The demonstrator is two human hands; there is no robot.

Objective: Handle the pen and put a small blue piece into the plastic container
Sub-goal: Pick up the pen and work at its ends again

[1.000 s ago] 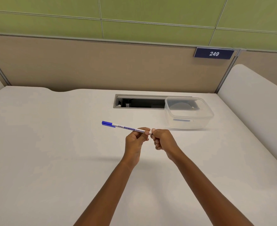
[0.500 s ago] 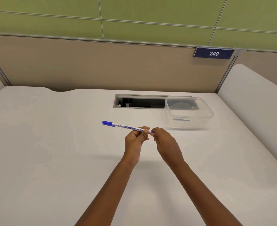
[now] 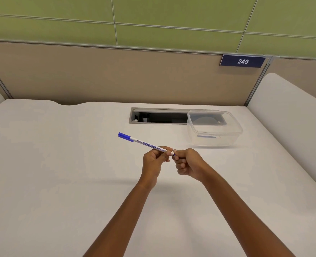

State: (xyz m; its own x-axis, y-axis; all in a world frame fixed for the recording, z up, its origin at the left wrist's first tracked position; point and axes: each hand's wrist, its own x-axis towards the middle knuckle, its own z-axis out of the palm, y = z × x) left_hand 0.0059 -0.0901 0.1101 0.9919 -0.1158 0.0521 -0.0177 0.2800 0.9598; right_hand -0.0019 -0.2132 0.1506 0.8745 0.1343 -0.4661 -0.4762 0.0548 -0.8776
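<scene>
i see the left hand [image 3: 154,161] closed around the pen [image 3: 144,142], holding it up above the white desk [image 3: 60,173] with its blue cap pointing left. the right hand [image 3: 187,163] is curled shut, pinching the pen's near end. the plastic container [image 3: 214,129] sits on the desk, farther back to the right.

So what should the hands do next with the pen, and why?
Probably the right hand should pull straight away from the left hand to slip the small blue piece off the pen. Its fingers are pinched on that end while the left hand grips the barrel, both held above the table. The plastic container sits open just beyond, ready for it.
</scene>
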